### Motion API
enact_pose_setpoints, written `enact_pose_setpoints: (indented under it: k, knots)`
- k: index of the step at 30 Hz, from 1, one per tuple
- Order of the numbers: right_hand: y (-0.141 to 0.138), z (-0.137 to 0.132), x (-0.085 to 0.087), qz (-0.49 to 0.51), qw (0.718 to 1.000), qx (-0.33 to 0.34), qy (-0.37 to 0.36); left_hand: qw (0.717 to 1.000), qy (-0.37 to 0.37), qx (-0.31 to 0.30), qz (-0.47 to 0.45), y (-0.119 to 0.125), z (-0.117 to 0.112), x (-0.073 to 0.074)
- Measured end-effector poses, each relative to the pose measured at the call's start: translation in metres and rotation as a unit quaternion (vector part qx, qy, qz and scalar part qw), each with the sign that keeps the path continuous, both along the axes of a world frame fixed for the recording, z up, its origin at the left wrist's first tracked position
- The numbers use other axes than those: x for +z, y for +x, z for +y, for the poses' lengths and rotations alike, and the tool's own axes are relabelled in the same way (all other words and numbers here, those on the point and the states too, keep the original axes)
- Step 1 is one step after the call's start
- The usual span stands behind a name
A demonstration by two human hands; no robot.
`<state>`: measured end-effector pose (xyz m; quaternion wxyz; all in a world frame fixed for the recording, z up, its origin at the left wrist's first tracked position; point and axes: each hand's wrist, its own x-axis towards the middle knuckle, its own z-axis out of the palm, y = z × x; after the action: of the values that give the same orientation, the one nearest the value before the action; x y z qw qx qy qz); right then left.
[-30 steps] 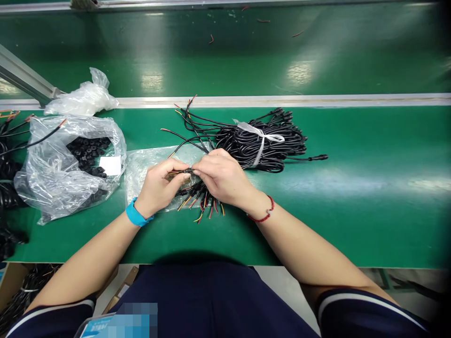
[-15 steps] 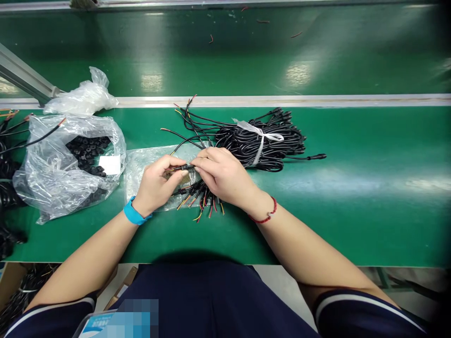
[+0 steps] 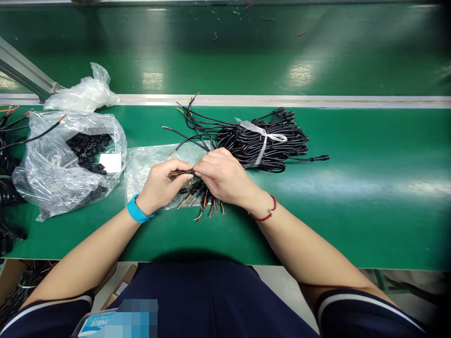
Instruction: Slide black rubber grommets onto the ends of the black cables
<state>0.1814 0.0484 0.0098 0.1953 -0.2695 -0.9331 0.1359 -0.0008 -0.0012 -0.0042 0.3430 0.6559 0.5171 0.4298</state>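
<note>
My left hand (image 3: 168, 182) pinches a small black piece (image 3: 190, 172) between thumb and forefinger, where a black cable's thin coloured wires pass through. Against it, my right hand (image 3: 221, 174) is closed on the cable itself, most of which its fingers hide. A coiled bundle of black cables (image 3: 262, 145), tied with a white strip, lies just beyond my right hand. Below my hands fan out several cable ends (image 3: 204, 199) with red, yellow and black wires. Under the left hand lies a flat clear plastic bag (image 3: 139, 164).
To the left, an open clear bag (image 3: 45, 173) holds many small black parts (image 3: 88, 149), with a white label (image 3: 110, 162) beside them. Behind it sits a knotted plastic bag (image 3: 82, 95). More black cables (image 3: 9, 178) lie at the far left. A metal rail (image 3: 317, 101) crosses the green bench.
My left hand has shifted slightly right, closer to the right hand, and its fingertips now nearly meet the right fingertips over the small black piece. The view has tilted slightly.
</note>
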Motion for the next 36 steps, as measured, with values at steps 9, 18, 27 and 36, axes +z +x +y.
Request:
enact_pose_setpoints:
  k: [9, 18, 27, 36]
  knots:
    - [0.002, 0.001, 0.008, -0.020, 1.000, 0.012, 0.005, 0.996, 0.012, -0.074, 0.055, -0.013, -0.002, 0.013]
    - [0.027, -0.017, 0.033, -0.144, 0.985, 0.081, 0.052, 0.987, 0.020, -0.098, 0.129, -0.026, -0.009, 0.024]
    - [0.010, 0.012, 0.045, -0.175, 0.969, -0.054, 0.166, 0.946, 0.058, -0.238, 0.212, 0.003, -0.029, 0.019]
    - [-0.048, 0.036, 0.032, -0.362, 0.921, -0.134, 0.048, 0.945, 0.066, -0.241, 0.210, -0.006, -0.024, 0.022]
